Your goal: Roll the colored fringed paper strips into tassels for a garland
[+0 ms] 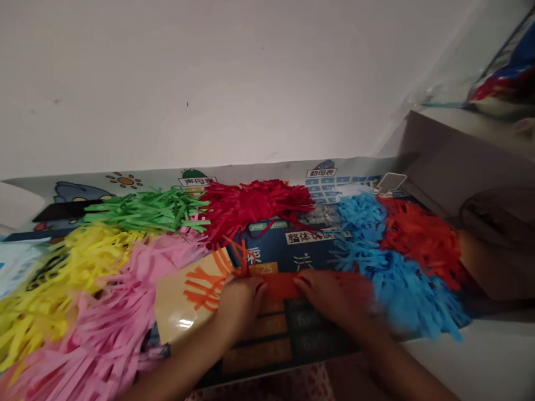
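Observation:
Between my two hands stretches an orange fringed paper strip point(281, 284), its loose ends fanning out past either side. My left hand point(241, 298) is closed around the left part, and cut fringes spread beyond it over a tan sheet point(169, 303). My right hand point(322, 291) pinches the strip further right, where the trailing fringe is smeared by motion. Below the strip lies a dark printed mat point(267, 248). Blue fringed bunches point(401, 278) lie right of my right hand, and a pink fringed heap point(121, 312) spreads left of my left hand.
Along the mat lie green point(150, 209), dark red point(254, 203), yellow point(54, 289) and orange-red point(422, 234) fringed bunches. A brown box point(451, 167) stands at the right. A pale wall point(209, 83) rises behind. A dark flat object point(69, 211) rests at the left.

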Demonstrator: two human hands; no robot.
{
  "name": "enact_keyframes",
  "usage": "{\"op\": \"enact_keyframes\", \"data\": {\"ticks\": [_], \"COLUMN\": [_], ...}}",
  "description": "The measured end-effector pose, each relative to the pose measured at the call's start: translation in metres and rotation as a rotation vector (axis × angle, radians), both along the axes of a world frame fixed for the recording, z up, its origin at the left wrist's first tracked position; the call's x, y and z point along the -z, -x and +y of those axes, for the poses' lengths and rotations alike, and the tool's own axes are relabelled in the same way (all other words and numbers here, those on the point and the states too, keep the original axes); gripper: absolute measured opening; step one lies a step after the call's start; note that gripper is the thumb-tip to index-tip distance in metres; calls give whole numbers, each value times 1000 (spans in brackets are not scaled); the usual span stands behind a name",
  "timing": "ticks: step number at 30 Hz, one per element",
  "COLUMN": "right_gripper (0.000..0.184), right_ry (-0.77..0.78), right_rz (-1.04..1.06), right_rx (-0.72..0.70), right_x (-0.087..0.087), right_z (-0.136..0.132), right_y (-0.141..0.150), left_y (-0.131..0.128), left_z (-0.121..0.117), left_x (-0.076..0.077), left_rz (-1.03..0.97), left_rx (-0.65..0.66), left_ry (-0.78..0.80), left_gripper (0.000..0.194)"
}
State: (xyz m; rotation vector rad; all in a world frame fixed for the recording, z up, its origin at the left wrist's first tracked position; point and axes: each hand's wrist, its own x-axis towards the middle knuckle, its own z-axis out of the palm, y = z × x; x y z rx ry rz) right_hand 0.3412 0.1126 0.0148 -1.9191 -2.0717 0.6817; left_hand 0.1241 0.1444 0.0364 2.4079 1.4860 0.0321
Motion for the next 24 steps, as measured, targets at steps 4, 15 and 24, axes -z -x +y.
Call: {"op": "enact_keyframes", "data": {"ticks": [4,15,24], "right_gripper": [21,18,16], "right_ry": [34,125,100], "right_rz": [-65,-119,-132], "right_rx": [43,75,88], "right_x": [3,6,3], "right_z": [12,14,13], "right_y": [3,3,5], "left_y": [-8,-8,-10], "left_z": [11,20,19], "left_x": [3,11,7], "left_rz": [34,84,150], "left_rx": [-48,-61,-29], "left_ry": [17,92,36], "left_gripper": [24,25,27]}}
